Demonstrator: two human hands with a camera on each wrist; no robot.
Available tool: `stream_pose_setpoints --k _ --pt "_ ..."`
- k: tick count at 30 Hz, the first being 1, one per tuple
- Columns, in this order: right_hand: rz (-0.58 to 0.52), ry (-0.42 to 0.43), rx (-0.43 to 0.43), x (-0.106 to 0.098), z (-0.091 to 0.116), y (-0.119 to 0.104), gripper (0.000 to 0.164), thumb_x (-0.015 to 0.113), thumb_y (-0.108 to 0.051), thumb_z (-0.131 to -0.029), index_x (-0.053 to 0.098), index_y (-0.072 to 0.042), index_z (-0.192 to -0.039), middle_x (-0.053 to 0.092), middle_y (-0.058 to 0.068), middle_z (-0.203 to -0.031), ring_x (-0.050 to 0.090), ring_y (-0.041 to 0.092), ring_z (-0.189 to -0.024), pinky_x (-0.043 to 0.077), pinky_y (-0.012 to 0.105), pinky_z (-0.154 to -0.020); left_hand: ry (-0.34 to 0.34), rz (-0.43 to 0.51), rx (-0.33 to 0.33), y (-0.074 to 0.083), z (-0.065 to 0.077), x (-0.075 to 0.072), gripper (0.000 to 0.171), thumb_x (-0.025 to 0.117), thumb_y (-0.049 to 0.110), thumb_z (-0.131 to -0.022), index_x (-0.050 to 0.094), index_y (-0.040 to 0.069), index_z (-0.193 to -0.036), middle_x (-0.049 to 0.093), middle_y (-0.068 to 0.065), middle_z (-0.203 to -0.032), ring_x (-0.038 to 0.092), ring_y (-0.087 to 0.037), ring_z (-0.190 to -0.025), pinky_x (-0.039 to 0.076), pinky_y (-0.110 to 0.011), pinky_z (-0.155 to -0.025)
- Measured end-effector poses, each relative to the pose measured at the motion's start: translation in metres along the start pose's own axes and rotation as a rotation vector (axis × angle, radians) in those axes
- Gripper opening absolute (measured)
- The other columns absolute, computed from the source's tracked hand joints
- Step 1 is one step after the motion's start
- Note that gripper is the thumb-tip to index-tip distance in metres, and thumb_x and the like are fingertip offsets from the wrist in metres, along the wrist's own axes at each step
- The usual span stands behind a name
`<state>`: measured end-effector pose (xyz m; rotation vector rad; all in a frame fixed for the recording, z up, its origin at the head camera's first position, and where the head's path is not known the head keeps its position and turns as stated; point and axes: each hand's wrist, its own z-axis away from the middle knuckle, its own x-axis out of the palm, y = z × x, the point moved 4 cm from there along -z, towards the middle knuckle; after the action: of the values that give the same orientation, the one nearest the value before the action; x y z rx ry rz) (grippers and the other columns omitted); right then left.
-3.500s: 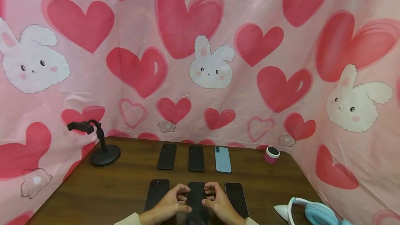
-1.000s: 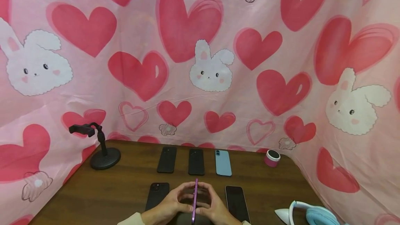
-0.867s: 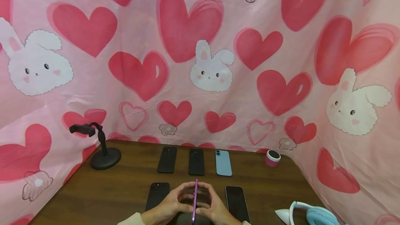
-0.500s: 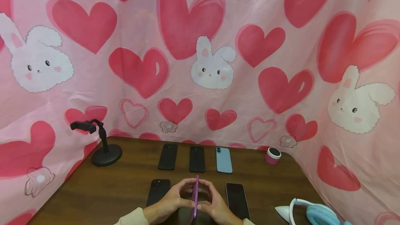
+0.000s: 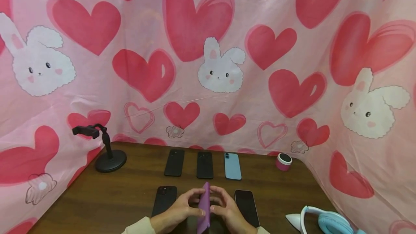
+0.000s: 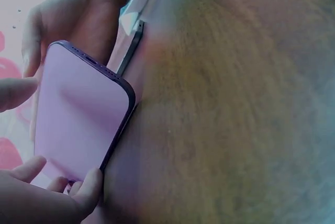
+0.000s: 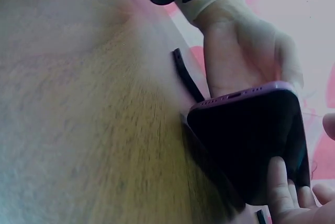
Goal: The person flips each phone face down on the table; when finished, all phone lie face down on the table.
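A purple phone [image 5: 204,210] stands on edge between both hands, its back tilted up and facing left in the head view. My left hand [image 5: 182,207] holds it from the left, thumb and fingers curled against its back and edge. From the other side, my right hand [image 5: 231,214] holds it with bent fingers and thumb. The left wrist view shows the plain purple back [image 6: 84,114], with left fingertips at its edge. In the right wrist view, the black screen [image 7: 246,140] has a right fingertip on it, and the port end points toward the camera.
Two black phones [image 5: 174,163] and a light blue phone [image 5: 233,166] lie behind. A black phone [image 5: 165,199] lies left of the hands, a dark-screened phone [image 5: 247,207] right. Around them are a black stand [image 5: 108,160], a pink-white round object [image 5: 283,161] and cat-ear headphones [image 5: 333,223].
The phone lay flat, dark face up, between both hands earlier. It was then raised upright, edge-on, and now has turned so its purple back shows. Other things have not moved.
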<state>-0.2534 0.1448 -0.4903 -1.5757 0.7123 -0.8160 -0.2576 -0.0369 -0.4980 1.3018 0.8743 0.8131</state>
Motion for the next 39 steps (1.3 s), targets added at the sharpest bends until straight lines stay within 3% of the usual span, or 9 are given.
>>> stream_pose_setpoints --k 3,9,12,19,24,28,39 --pt "0.002 0.026 0.012 -0.003 0.002 0.0 0.064 0.053 -0.005 -0.098 0.019 0.011 -0.15 0.043 0.008 -0.146 0.051 0.013 -0.127 0.051 0.026 -0.1 0.008 -0.002 0.011 -0.002 0.001 0.0 0.066 0.076 0.011 -0.085 0.049 0.003 -0.145 0.05 -0.022 -0.147 0.052 -0.033 -0.126 0.046 -0.038 -0.094" --pt "0.062 0.123 0.073 -0.012 0.006 0.007 0.064 0.054 -0.004 -0.096 0.021 0.014 -0.147 0.034 0.036 -0.147 0.052 0.018 -0.123 0.049 0.028 -0.095 0.022 -0.013 0.039 -0.002 0.003 0.002 0.067 0.075 0.011 -0.085 0.048 -0.001 -0.145 0.048 -0.027 -0.149 0.051 -0.037 -0.128 0.045 -0.04 -0.097" --pt "0.091 0.157 0.113 -0.015 0.007 0.012 0.064 0.054 -0.004 -0.095 0.022 0.014 -0.147 0.031 0.04 -0.148 0.053 0.021 -0.122 0.048 0.03 -0.092 0.027 -0.012 0.038 -0.003 0.004 0.002 0.067 0.073 0.009 -0.085 0.047 -0.003 -0.145 0.046 -0.029 -0.149 0.05 -0.039 -0.128 0.045 -0.042 -0.098" --pt "0.163 0.182 0.146 -0.016 0.008 0.015 0.063 0.057 -0.004 -0.093 0.026 0.014 -0.145 0.037 0.039 -0.145 0.055 0.025 -0.122 0.05 0.028 -0.089 0.021 0.006 0.04 -0.007 0.004 0.0 0.068 0.071 0.009 -0.086 0.044 -0.005 -0.146 0.044 -0.032 -0.149 0.048 -0.041 -0.13 0.045 -0.047 -0.102" --pt "0.36 0.213 0.15 -0.017 0.006 0.013 0.059 0.065 -0.007 -0.09 0.039 0.009 -0.14 0.051 0.032 -0.138 0.056 0.025 -0.114 0.05 0.026 -0.083 0.019 0.007 0.047 -0.006 0.005 -0.002 0.07 0.072 0.011 -0.086 0.042 -0.005 -0.147 0.044 -0.03 -0.149 0.047 -0.042 -0.132 0.044 -0.042 -0.101" --pt "0.486 0.211 0.162 -0.018 0.005 0.011 0.057 0.069 -0.009 -0.088 0.045 0.005 -0.137 0.058 0.025 -0.134 0.058 0.026 -0.112 0.048 0.025 -0.082 0.004 0.009 0.041 -0.003 0.005 -0.002 0.07 0.072 0.014 -0.087 0.042 -0.003 -0.148 0.044 -0.029 -0.15 0.046 -0.041 -0.134 0.045 -0.049 -0.105" --pt "0.5 0.199 0.195 -0.018 0.006 0.011 0.056 0.069 -0.011 -0.09 0.046 0.004 -0.138 0.055 0.025 -0.137 0.059 0.028 -0.115 0.051 0.03 -0.087 0.041 0.001 0.02 -0.003 0.004 -0.006 0.069 0.073 0.011 -0.086 0.044 -0.005 -0.147 0.046 -0.029 -0.148 0.047 -0.042 -0.132 0.044 -0.058 -0.107"
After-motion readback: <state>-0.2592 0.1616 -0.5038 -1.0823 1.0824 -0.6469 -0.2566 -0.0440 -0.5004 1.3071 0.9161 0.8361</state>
